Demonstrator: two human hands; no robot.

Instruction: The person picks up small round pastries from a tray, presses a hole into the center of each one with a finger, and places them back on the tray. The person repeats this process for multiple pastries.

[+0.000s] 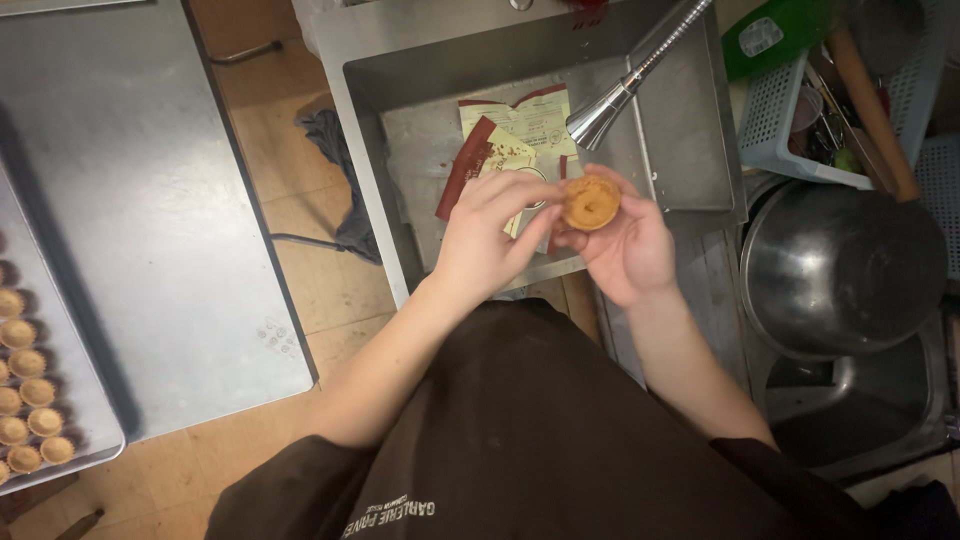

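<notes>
A small round golden tart shell (591, 202) is held over the front edge of a steel sink (680, 150). My right hand (625, 250) cups it from below with fingertips around its rim. My left hand (488, 235) reaches in from the left, thumb and fingertips pinching the shell's left edge. Both forearms come up from my dark brown apron. The shell's hollow faces the camera.
Torn red-and-cream wrappers (510, 140) lie in the sink under a metal spray faucet (620, 95). A big steel bowl (840, 265) and a white basket of utensils (800, 120) stand right. Left, a steel table (150, 200) carries a tray of several tart shells (25, 400). A grey cloth (340, 150) hangs beside the sink.
</notes>
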